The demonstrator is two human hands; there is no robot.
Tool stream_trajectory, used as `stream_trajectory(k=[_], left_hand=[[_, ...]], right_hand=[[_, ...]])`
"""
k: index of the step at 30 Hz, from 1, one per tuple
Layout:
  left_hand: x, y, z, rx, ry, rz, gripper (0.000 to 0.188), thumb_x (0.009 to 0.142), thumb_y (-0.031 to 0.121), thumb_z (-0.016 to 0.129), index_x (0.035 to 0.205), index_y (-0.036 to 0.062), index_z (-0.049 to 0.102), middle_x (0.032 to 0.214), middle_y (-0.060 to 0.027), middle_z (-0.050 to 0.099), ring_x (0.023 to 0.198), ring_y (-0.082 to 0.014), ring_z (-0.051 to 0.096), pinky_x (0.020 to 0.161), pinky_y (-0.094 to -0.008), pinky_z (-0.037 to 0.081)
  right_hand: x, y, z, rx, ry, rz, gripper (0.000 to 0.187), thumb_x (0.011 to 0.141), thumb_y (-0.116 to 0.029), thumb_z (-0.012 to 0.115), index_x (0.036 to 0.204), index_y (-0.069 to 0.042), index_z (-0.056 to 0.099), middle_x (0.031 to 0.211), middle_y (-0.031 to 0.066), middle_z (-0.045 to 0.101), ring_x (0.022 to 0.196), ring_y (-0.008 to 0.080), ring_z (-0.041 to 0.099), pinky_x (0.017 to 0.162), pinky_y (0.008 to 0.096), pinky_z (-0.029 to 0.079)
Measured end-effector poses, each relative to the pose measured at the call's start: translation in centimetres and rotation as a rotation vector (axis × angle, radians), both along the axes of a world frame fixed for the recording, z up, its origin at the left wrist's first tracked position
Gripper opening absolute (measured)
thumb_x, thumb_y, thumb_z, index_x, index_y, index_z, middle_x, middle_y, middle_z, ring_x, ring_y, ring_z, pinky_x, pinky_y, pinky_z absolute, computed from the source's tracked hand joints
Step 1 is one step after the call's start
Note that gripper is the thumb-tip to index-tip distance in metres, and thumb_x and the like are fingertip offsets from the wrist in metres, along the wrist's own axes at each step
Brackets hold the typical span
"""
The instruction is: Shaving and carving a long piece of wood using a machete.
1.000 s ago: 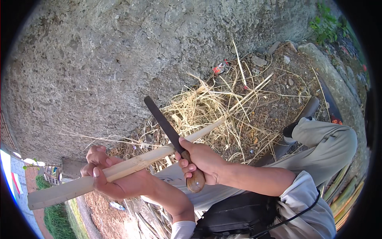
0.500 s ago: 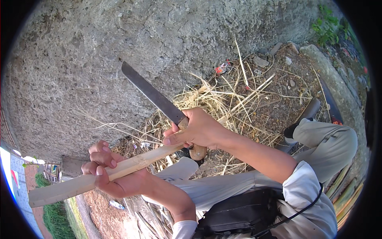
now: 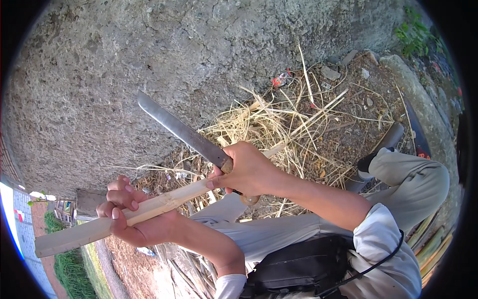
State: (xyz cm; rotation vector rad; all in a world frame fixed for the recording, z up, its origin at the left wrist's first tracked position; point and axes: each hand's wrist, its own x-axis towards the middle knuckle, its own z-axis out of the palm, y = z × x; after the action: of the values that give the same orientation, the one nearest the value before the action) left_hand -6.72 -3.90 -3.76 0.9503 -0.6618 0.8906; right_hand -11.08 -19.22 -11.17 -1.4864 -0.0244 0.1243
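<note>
My left hand (image 3: pixel 152 226) is closed around a long pale bamboo slat (image 3: pixel 172 200), palm beneath it and fingers curled over the upper side. The slat runs from the lower left up toward the middle. In my right hand (image 3: pixel 254 172) is a machete (image 3: pixel 181 130) with a dark broad blade and a wooden handle. Its blade points up and left, above the slat and apart from it along most of its length. The right thumb rests on the slat near the handle, and part of the slat is hidden behind that hand.
A rough grey stone or concrete surface (image 3: pixel 109 99) fills the far side. Thin bamboo shavings (image 3: pixel 249 122) lie heaped on the dirt. A black bag (image 3: pixel 298 266) sits at my lap. To the right are a grey tube-like object (image 3: pixel 391 137) and several bamboo lengths (image 3: pixel 435 244).
My right hand has shifted slightly left and down along the slat, with the machete tilting lower and its face catching more light. The left hand and slat have moved a little left.
</note>
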Motion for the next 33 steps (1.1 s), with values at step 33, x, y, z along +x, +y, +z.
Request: stream_trajectory(k=[33], left_hand=[[-1.5,-1.8,0.1,0.143,-0.085,-0.029,0.017,0.079,0.017,0.048,0.068,0.0161,0.035,0.051,0.0025,0.023,0.054,-0.0115,0.024,0.067,-0.0344,0.029]], right_hand=[[-1.8,0.0,-0.5,0.601,0.27,-0.171,0.023,0.079,0.002,0.071,0.079,-0.004,0.048,0.066,0.0046,0.056,0.048,0.0071,0.049,0.051,0.0271,0.05]])
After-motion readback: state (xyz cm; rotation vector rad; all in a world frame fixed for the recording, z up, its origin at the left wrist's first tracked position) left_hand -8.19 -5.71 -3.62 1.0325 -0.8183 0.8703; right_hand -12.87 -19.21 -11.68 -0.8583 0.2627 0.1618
